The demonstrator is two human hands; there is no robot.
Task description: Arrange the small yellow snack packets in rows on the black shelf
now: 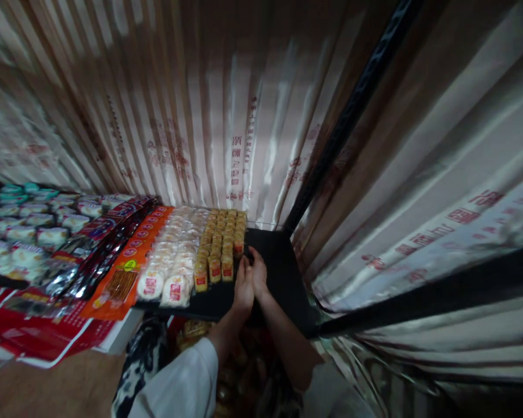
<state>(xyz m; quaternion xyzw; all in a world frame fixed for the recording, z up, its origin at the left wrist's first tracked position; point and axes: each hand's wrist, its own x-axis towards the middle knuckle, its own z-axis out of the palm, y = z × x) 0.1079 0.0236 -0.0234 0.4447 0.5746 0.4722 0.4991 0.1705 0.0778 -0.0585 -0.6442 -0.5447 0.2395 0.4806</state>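
Both hands meet at the right front end of the rows of small yellow wrapped snack packs (220, 244) on a black shelf (274, 261). My left hand (244, 287) has its fingers pressed together, pointing away from me, close beside the last pack. Against it lies my right hand (258, 270), with its fingers curled inward towards the left. What sits between the two hands, if anything, is hidden and dim. Left of the yellow packs stand rows of round white cakes in clear wrappers (176, 284), with red marks on their fronts.
Further left lie an orange snack bag (117, 284), dark shiny packets (100, 238) and white-and-green wrapped packs (39, 223). A black upright post (344, 128) rises behind the shelf's right corner. Pale printed curtains (226, 116) hang behind and to the right. More packages lie below the shelf.
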